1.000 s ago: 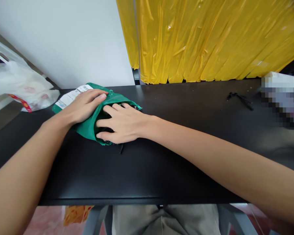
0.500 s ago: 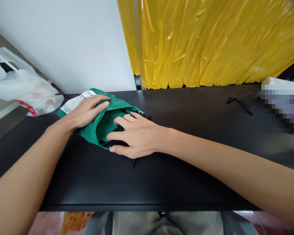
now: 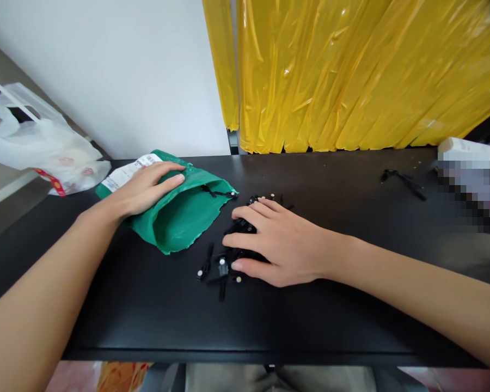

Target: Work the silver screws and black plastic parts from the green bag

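Note:
A green plastic mailer bag (image 3: 179, 215) with a white label lies on the black table (image 3: 269, 321), its torn mouth facing right. My left hand (image 3: 145, 182) lies flat on the bag's top, fingers stretched out. My right hand (image 3: 275, 242) rests palm down just right of the bag, fingers curved over a heap of small black parts (image 3: 220, 267) with silver tips. Several of these parts lie loose at my fingertips. One black part (image 3: 216, 191) still sits at the bag's mouth.
A white plastic bag (image 3: 44, 147) sits at the far left past the table's end. Yellow plastic sheeting (image 3: 351, 76) hangs behind the table. Another black piece (image 3: 402, 179) lies at the back right, near a blurred white object (image 3: 471, 174).
My right hand has slid out of the green bag to the right, dragging the black parts onto the table. My left hand stays pressed on the bag.

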The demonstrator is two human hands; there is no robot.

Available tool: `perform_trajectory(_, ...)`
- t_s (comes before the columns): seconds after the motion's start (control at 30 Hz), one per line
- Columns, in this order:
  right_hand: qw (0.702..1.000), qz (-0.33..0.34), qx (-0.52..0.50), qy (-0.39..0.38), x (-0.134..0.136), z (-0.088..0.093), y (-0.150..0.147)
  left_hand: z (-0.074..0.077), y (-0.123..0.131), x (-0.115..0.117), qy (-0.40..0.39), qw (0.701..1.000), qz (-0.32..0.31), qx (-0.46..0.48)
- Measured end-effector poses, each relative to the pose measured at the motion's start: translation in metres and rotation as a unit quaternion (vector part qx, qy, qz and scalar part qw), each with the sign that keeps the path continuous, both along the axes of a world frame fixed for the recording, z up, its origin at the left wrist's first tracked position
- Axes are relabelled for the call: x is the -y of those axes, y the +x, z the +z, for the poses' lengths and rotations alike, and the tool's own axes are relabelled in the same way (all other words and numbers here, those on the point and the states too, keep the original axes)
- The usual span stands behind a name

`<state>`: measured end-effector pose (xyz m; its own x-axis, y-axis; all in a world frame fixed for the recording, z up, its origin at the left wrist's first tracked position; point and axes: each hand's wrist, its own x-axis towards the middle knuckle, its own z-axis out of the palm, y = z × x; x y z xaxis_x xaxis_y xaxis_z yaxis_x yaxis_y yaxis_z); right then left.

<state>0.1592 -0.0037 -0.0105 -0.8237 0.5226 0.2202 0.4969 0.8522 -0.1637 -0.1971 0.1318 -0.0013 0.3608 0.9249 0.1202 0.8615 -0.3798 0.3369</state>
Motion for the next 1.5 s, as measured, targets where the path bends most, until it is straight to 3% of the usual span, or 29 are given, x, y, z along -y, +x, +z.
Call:
perform_trajectory(0.2,0.999,-0.004,-0.028,-0.017,-0.003,0.012,0.005,0.003,0.001,0.001,-0.001,1.000,-0.001,-0.001)
perform_trajectory(0.3,0.999,0.005,-0.039,-0.029,-0.020,0.023,-0.017,0.004,0.002,0.002,0.002,1.000,-0.007,-0.004)
perform_trajectory(0.4,0.998,-0.007,0.054,-0.043,-0.040,0.030,-0.048,0.006,0.004,0.004,0.003,1.000,-0.012,-0.006)
perform_trajectory(0.5,0.995,-0.022,0.082,-0.044,-0.057,0.033,-0.075,0.009,0.004,0.006,0.003,1.000,-0.011,-0.005)
perform_trajectory(0.7,0.994,-0.044,0.099,-0.022,-0.073,0.029,-0.092,0.010,0.004,0.008,0.009,1.000,-0.016,0.000)
perform_trajectory(0.93,0.996,0.013,0.090,-0.006,-0.073,0.021,-0.071,0.006,0.003,0.007,0.002,1.000,-0.004,-0.001)
perform_trajectory(1.3,0.998,0.027,-0.013,-0.060,-0.052,0.022,0.005,0.008,0.004,0.007,-0.026,0.998,0.052,-0.021)
perform_trajectory(1.5,0.998,-0.003,-0.060,-0.033,-0.029,0.017,0.026,0.019,0.012,0.015,0.034,0.999,0.010,-0.017)
